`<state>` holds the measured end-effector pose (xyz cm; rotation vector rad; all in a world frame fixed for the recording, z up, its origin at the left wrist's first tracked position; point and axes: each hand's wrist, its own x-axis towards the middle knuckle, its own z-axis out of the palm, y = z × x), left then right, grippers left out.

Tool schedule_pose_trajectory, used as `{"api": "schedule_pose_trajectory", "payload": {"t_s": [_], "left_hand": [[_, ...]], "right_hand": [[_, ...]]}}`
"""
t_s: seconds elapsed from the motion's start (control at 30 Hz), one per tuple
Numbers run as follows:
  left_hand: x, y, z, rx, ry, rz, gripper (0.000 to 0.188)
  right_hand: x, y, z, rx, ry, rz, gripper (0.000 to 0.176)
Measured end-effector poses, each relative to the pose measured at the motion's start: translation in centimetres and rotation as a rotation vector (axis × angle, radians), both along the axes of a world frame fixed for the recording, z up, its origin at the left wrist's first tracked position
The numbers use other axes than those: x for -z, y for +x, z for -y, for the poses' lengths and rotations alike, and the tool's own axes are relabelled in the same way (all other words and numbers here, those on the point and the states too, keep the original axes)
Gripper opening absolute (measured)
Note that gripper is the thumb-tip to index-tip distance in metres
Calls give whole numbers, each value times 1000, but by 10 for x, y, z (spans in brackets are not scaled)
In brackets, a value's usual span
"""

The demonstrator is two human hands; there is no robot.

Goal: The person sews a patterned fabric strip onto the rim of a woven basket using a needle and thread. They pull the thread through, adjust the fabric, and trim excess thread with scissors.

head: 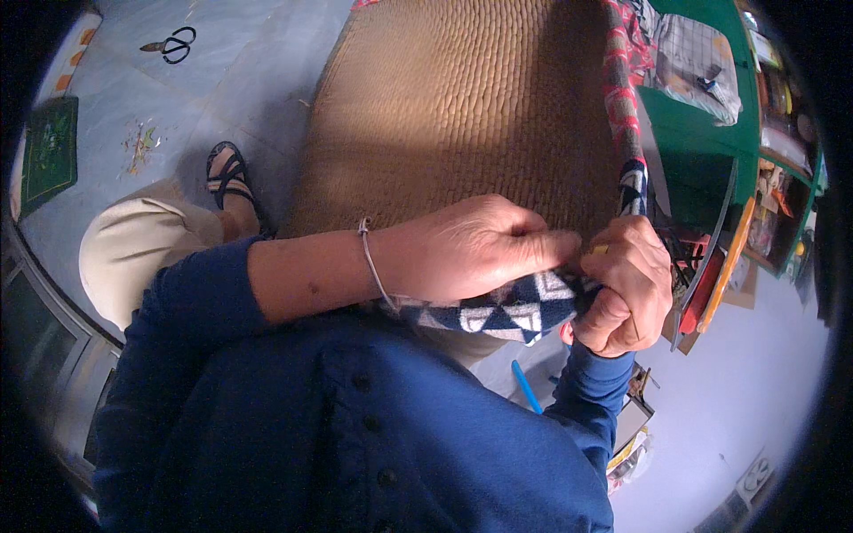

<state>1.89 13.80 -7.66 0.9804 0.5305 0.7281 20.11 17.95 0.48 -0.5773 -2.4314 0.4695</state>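
A woven straw mat lies before me, its right side bound in red-patterned cloth. At its near right corner is navy and white patterned fabric. My right hand is closed around that corner, gripping the fabric. A yellowish band shows at one of its fingers, and a thin needle-like sliver by its thumb. My left hand, a cord bracelet at the wrist, reaches across the fabric. Its thumb and curled fingers come close to the right hand; whether they pinch anything is hidden.
Black-handled scissors and a small heap of scraps lie on the floor at left. A green mat is beyond. On the right stand a green cabinet with filled shelves and a checked cushion.
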Motion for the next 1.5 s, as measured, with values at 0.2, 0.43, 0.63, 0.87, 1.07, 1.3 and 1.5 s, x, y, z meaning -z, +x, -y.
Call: {"api": "schedule_pose_trajectory", "payload": {"t_s": [0.2,0.43,0.63,0.87,1.07,1.3,1.5], "left_hand": [[11,8,-4,115,-316,205,19],[18,8,-17,155,-84,106,14],[27,5,-15,165,-63,96,16],[32,7,-11,113,-106,162,15],[29,18,-2,-364,228,170,17],[35,19,2,-417,326,238,13],[27,10,5,-362,436,125,16]], "right_hand": [[5,7,0,108,-13,26,39],[18,5,-5,28,-64,-171,46],[24,2,-6,-158,-54,-151,52],[20,5,-3,-126,-95,-84,41],[26,2,-3,-93,-53,-92,45],[27,-1,2,14,-63,-139,29],[30,-1,3,15,-35,-171,30]]}}
